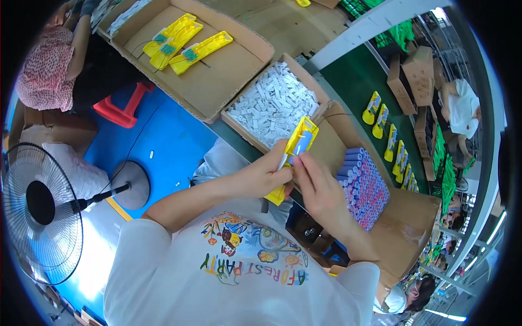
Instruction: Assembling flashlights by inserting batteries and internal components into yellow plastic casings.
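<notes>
My left hand (265,173) grips a long yellow plastic housing (310,126), tilted in front of my chest, with its lower end showing below the fist. A light blue cylindrical battery cell (302,142) lies inside the housing's open trough. The fingers of my right hand (322,190) are closed at the lower end of that cell, pressed against the housing. Just beyond both hands stands a carton of small white plastic parts (274,98). To the right, many purple-blue cells (363,187) stand packed in a cardboard box (405,214).
At the upper left, a shallow carton (217,87) holds several yellow housings (187,46) with green boards. More yellow housings (390,142) line a green conveyor belt (348,81). A fan (42,204) and red stool (122,106) stand leftward. Other people work nearby.
</notes>
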`<action>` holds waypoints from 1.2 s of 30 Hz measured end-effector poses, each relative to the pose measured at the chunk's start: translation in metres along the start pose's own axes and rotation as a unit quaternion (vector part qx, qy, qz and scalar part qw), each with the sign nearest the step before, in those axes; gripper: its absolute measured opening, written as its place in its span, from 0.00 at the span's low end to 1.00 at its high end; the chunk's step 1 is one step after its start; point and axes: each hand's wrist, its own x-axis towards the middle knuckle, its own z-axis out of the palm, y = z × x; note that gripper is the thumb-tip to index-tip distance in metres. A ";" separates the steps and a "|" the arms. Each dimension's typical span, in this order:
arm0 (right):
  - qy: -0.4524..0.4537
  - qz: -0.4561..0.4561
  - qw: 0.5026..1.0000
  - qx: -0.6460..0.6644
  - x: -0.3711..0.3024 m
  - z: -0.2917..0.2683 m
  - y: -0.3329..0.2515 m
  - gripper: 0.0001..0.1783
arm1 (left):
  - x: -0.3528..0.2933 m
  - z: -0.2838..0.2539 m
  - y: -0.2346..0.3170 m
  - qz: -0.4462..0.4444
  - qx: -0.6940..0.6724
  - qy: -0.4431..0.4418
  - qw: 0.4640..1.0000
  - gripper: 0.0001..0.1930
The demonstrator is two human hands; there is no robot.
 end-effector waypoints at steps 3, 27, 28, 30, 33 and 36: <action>0.001 0.068 0.963 0.262 0.026 0.031 0.013 0.18 | -0.018 -0.030 0.016 -0.012 -0.055 0.043 0.997 0.19; -0.102 0.237 0.905 0.338 0.059 0.042 0.056 0.10 | -0.013 -0.021 0.009 0.114 -0.228 0.176 0.951 0.22; -0.103 0.267 0.883 0.371 0.058 0.040 0.056 0.10 | -0.012 -0.019 0.011 0.116 -0.227 0.177 0.951 0.22; -0.103 0.296 0.859 0.405 0.062 0.036 0.056 0.10 | -0.010 -0.012 0.014 0.102 -0.206 0.216 0.949 0.17; 0.009 0.299 0.833 0.465 0.072 0.030 0.056 0.11 | -0.011 -0.018 0.005 0.071 -0.049 0.152 0.985 0.18; 0.036 0.300 0.833 0.463 0.077 0.034 0.047 0.11 | -0.011 -0.017 0.007 0.057 -0.059 0.158 0.984 0.17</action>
